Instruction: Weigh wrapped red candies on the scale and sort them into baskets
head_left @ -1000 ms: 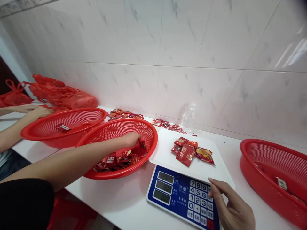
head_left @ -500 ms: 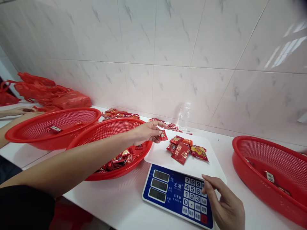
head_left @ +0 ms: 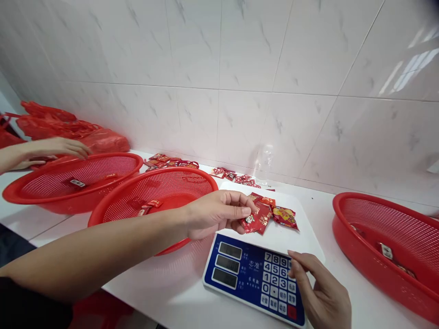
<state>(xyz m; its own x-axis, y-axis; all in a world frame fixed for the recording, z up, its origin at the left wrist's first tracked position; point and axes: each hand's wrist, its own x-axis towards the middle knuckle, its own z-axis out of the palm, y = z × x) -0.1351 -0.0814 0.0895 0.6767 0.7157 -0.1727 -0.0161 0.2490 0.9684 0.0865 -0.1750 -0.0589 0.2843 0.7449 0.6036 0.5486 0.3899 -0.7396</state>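
Note:
Thumb and fingers of my left hand pinch a small red snack packet over the white weighing pan. Under and beside it on the pan lie several red packets, among them a red-and-yellow packet. The pan belongs to a blue electronic scale with a keypad and display windows. My right hand rests at the scale's right side by the keypad, loosely bent, thumb and forefinger slightly apart with nothing between them. My left forearm crosses a red plastic basket holding red packets, partly hiding it.
Another red basket stands at the left, with a co-worker's hands over and behind it. Red plastic bags are piled behind. Loose red packets and a clear plastic cup lie by the wall. A red basket stands right.
My left hand has moved right and down, bringing the red packet from the pan's left edge over the other packets. My right hand has barely moved. A co-worker's hand has risen above the left basket.

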